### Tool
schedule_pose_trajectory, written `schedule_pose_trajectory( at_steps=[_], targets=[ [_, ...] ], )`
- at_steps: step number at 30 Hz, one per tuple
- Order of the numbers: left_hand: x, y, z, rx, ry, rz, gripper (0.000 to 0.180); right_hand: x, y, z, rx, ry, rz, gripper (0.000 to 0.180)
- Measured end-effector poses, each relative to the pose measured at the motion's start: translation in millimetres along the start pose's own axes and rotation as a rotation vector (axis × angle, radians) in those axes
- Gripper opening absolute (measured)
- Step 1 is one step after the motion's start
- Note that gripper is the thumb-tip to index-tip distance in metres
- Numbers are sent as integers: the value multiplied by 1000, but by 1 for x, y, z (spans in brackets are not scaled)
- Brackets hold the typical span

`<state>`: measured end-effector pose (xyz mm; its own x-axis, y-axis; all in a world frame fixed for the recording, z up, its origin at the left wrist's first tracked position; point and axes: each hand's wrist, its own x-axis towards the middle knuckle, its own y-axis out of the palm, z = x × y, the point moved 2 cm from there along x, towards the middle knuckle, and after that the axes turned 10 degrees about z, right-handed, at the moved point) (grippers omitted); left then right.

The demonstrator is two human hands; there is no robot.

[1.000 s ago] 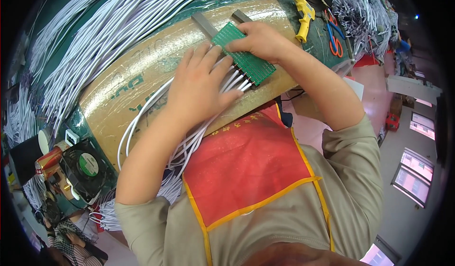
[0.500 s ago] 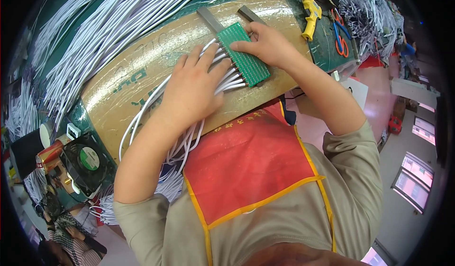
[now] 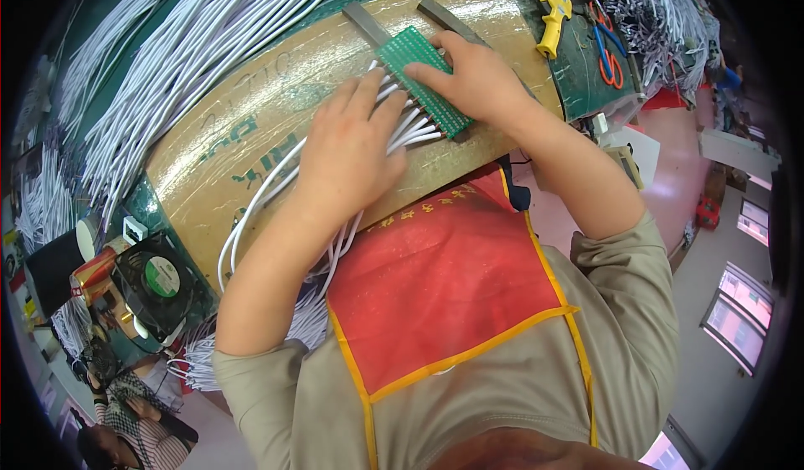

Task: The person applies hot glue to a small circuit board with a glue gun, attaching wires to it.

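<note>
A green perforated circuit board [image 3: 423,76] lies tilted on the brown cardboard sheet [image 3: 251,76], partly over a grey metal bar [image 3: 366,23]. My right hand [image 3: 481,80] grips the board from the right, thumb on its top face and index finger at its far right edge. White cables [image 3: 414,135] meet the board's left edge in a row. Over these cables lies my left hand [image 3: 352,152], palm down with fingers stretched out towards the board. It hides part of the bundle, whose loose white leads loop down past the cardboard's near edge. A second metal bar [image 3: 448,19] sits behind my right hand.
Long white cables [image 3: 209,43] are heaped at the far left. A yellow glue gun [image 3: 553,18], red-and-blue pliers [image 3: 607,55] and a wire bundle [image 3: 653,30] are at the far right. A black fan [image 3: 155,281] stands at the left. Another person [image 3: 134,432] is at the lower left.
My left hand has shifted slightly right, nearer the board, its fingers covering more of the cable ends. My right hand keeps its hold. The whole view has shifted a little.
</note>
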<state>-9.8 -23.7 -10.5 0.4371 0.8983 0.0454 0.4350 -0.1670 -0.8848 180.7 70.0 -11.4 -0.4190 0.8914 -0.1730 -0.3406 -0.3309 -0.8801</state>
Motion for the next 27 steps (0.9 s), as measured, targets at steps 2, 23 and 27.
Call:
schedule_pose_trajectory(
  at_steps=[2,23,27],
  targets=[
    [0,1,-1,-5,7,4,59,5,-2,-6,46,88,117,58],
    [1,6,0,150,14,-6,71,18,-8,-15,277,42,345,52],
    [3,6,-1,120,13,2,70,19,-10,-14,266,81,362,51]
  ],
)
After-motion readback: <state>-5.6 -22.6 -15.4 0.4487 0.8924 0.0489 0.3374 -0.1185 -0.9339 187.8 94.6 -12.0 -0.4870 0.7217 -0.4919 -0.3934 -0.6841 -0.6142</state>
